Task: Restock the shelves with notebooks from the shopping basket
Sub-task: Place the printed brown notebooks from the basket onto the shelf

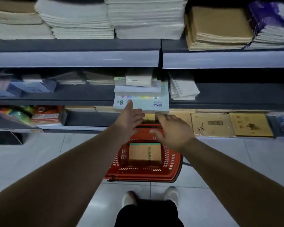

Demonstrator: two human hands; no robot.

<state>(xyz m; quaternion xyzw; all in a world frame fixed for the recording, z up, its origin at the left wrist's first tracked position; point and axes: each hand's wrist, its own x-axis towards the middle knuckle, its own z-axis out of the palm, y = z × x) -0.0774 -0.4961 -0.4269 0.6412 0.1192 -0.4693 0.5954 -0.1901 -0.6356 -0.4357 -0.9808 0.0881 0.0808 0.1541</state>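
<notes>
Notebook (144, 103): overhangs shelf (72, 95), long axis left-right
Left hand (131, 117): nearer; thumb touching cover, fingers (140, 112) straight
Right hand (172, 128): just below, spread, holding nothing

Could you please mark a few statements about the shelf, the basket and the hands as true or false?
1. The red basket stands on the floor in front of the shelves. True.
2. The basket is empty. False: a brown notebook lies in it.
3. The left hand and the right hand both reach the front edge of the 8K pad on the middle shelf. True.
4. Nothing lies on the 8K pad. False: smaller white pads are stacked on it.
</notes>
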